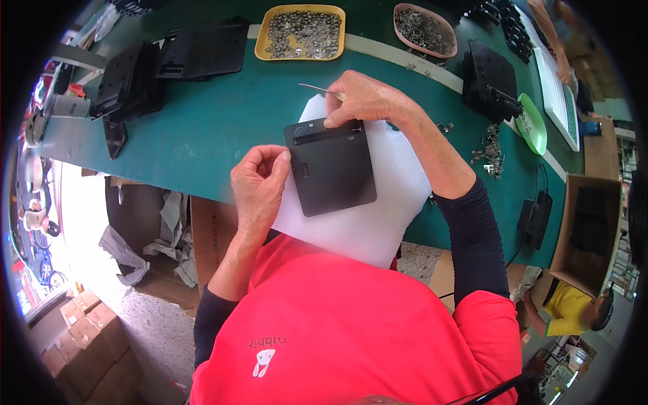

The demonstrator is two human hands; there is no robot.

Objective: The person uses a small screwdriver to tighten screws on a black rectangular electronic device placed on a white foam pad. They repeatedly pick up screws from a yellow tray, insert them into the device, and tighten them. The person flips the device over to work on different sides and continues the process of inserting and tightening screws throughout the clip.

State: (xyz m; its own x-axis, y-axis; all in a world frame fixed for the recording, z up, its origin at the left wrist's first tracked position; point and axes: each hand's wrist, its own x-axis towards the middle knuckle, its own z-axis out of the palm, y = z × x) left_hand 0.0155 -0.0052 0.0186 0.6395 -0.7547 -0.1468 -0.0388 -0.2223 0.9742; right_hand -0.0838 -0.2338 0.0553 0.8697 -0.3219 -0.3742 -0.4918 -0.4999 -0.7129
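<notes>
A flat black plastic panel (337,177) with rounded corners lies on a white foam sheet (398,175) in front of me. Near its far edge are a dark slot and small holes. My right hand (361,98) is closed around a thin metal tool (317,88) whose tip points left. Fingertips of that hand rest on the panel's far edge. Beside the panel's left edge, my left hand (260,179) has thumb and forefinger pinched together. Whatever may be between them is too small to make out.
Small metal parts fill a yellow tray (300,8), a pink tray (453,40) and a green bowl (533,128). Loose metal parts (493,152) lie at right. Black panels are stacked at left (128,81) and right (489,77). Other people are at the right.
</notes>
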